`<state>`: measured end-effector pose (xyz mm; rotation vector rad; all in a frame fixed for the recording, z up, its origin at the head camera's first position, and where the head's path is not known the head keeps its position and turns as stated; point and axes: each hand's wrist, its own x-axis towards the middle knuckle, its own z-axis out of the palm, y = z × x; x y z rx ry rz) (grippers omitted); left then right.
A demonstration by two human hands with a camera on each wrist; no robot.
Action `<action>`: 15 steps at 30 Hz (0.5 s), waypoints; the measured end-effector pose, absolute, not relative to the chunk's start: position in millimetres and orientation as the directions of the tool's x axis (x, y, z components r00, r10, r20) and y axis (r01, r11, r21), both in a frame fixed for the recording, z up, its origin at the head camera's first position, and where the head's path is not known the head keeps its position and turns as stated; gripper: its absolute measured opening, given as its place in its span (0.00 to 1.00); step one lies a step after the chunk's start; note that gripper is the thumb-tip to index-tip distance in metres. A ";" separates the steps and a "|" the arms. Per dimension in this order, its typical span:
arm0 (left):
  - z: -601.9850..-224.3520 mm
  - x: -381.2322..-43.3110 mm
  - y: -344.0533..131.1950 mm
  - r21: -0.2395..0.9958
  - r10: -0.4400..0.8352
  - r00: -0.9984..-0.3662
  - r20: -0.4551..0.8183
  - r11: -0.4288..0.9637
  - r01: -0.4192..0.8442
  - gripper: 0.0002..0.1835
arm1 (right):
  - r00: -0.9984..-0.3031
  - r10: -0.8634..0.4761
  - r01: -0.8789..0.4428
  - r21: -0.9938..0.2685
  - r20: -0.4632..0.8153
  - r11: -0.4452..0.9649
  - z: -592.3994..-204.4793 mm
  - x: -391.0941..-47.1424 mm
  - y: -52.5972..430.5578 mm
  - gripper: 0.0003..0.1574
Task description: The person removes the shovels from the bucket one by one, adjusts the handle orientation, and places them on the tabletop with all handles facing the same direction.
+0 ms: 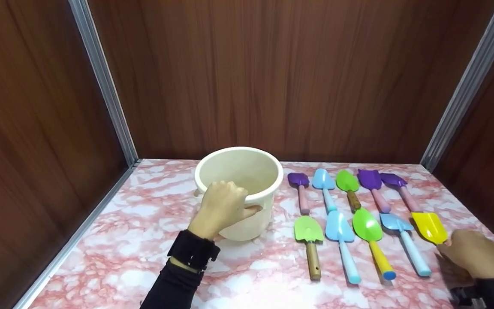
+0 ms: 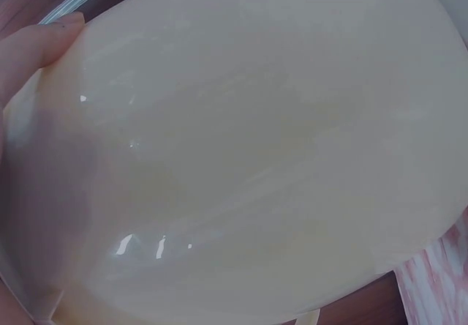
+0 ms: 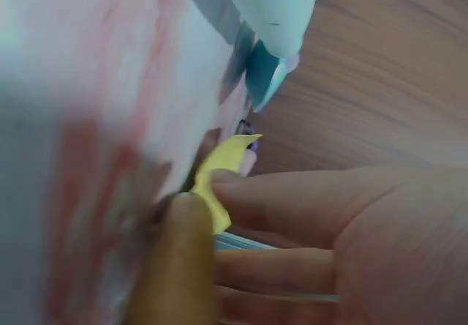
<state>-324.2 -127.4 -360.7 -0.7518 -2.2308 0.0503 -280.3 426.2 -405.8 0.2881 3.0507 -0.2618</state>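
Observation:
My left hand (image 1: pixel 225 204) grips the near rim of a cream plastic bucket (image 1: pixel 247 221), fingers over the edge and thumb outside. The left wrist view shows the bucket's smooth inner wall (image 2: pixel 241 142) with the thumb at its rim. At the far right, my right hand (image 1: pixel 476 253) pinches a yellow hand trowel (image 1: pixel 430 226) near the base of its blade. In the right wrist view the yellow blade (image 3: pixel 223 157) shows between thumb and fingers, close to the tabletop. The trowel's handle is hidden by the hand.
Hand trowels lie in two rows right of the bucket, among them a purple one (image 1: pixel 369 179), a light blue one (image 1: pixel 339 227) and a green one (image 1: pixel 308 229). The marbled pink table (image 1: pixel 144 240) is enclosed by brown wood panels (image 1: pixel 272 77) with metal corner strips.

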 end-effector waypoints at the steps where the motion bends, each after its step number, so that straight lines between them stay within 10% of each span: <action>1: -360.7 -324.2 -126.8 -0.258 0.531 -0.533 0.659 0.825 0.504 0.35 | -0.981 0.191 0.195 -0.146 -0.041 0.970 -402.7 -281.1 422.5 0.32; 9: -362.8 -322.1 -129.6 -0.266 0.528 -0.524 0.668 0.827 0.495 0.35 | -0.874 -0.057 -0.156 -0.167 0.483 0.974 -390.1 -303.7 369.0 0.35; 15: -361.4 -323.3 -127.8 -0.277 0.530 -0.509 0.679 0.826 0.491 0.34 | -0.858 -0.145 -0.277 -0.206 0.492 0.939 -371.4 -321.6 311.6 0.43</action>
